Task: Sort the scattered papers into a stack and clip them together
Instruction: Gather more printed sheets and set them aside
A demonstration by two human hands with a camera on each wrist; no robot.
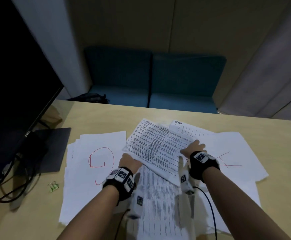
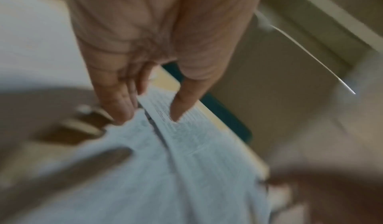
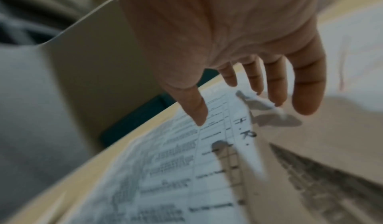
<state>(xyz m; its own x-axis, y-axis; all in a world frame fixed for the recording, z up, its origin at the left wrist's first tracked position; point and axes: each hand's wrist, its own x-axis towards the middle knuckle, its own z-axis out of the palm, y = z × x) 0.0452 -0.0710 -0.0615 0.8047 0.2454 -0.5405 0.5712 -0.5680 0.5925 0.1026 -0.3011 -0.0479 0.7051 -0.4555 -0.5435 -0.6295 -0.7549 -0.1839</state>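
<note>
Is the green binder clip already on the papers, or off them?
Off. The binder clip lies alone on the table, left of the papers, touching no sheet.

Dim room, a pale wooden table (image 1: 92, 116) up front, a black monitor (image 1: 11, 75) looming at the left on its dark base (image 1: 54, 149), and beyond the far edge a teal bench (image 1: 184, 78) backed by beige wall panels (image 1: 124, 19).
</note>
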